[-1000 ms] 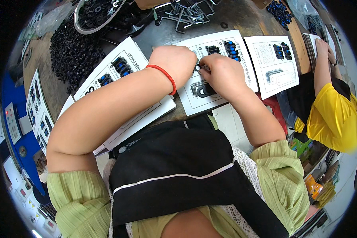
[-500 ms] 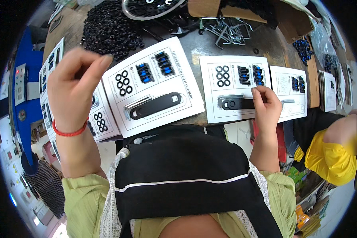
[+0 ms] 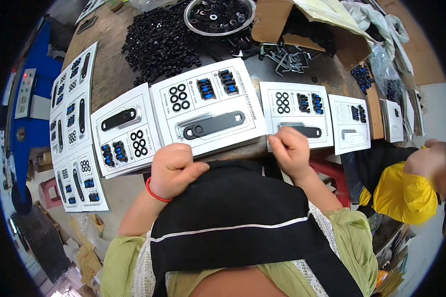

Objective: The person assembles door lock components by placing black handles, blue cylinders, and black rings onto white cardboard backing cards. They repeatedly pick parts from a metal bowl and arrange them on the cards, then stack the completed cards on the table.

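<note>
My left hand (image 3: 176,171) is closed, thumb over curled fingers, at the lower left corner of a thick white card stack (image 3: 213,143). My right hand (image 3: 292,153) is closed too, thumb and fingertips between that stack and the right-hand card (image 3: 295,109). Whether either hand grips a card edge is hidden. On the stack's top card lie a black flat wrench (image 3: 215,124), metal hex keys, black washers (image 3: 179,98) and dark bolts with blue bands (image 3: 205,89). The right-hand card carries similar parts, with another black wrench (image 3: 307,131).
More filled cards (image 3: 121,133) lie to the left. Beyond the stack are a heap of black nuts (image 3: 156,42), a round metal tray (image 3: 219,33), loose hex keys (image 3: 287,60) and a cardboard box (image 3: 272,22). A person in a yellow garment (image 3: 401,190) is at the right.
My left hand has come down and right to the stack's lower edge. My right hand has left the right-hand card's wrench, moving left and nearer me. The top card's wrench looks different. The view has shifted.
</note>
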The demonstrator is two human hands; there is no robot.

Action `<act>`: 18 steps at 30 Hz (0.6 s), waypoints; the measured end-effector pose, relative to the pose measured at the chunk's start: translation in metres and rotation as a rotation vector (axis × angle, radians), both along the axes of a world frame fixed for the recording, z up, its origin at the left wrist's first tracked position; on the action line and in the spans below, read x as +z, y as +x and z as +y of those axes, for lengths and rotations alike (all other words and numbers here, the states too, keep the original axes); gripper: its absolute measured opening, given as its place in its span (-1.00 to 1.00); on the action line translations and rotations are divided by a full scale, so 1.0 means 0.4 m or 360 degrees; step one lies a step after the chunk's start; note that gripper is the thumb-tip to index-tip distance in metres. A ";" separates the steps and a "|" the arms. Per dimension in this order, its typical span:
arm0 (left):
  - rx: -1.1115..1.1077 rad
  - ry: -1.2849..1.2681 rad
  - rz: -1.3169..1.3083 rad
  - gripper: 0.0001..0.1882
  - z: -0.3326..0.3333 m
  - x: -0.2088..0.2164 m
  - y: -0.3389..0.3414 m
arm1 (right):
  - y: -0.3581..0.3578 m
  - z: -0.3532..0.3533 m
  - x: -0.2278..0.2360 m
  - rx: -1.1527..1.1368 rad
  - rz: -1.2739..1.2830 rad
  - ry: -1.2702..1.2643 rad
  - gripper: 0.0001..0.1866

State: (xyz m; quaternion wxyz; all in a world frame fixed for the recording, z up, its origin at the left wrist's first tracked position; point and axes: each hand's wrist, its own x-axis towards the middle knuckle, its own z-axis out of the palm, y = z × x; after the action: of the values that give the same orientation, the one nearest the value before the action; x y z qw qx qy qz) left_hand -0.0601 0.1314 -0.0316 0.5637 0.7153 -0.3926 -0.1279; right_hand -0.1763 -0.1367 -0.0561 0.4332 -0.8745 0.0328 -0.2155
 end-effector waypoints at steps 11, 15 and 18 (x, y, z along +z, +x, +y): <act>-0.0623 -0.0159 0.0791 -0.44 0.002 -0.045 -0.028 | -0.048 0.103 -0.020 0.0141 -0.0016 0.0218 -0.74; -0.0629 -0.0138 0.0814 -0.45 0.023 -0.054 -0.034 | -0.044 0.132 -0.039 0.0208 -0.0034 0.0291 -0.73; -0.0613 -0.0136 0.0829 -0.46 0.034 -0.047 -0.040 | -0.038 0.140 -0.035 0.0251 0.0017 0.0213 -0.74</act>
State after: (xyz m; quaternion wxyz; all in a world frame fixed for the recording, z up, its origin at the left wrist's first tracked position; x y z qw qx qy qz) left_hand -0.0759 0.1450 -0.0504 0.6403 0.5467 -0.3683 -0.3943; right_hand -0.1914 -0.0806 -0.0703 0.5062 -0.8446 -0.0195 -0.1736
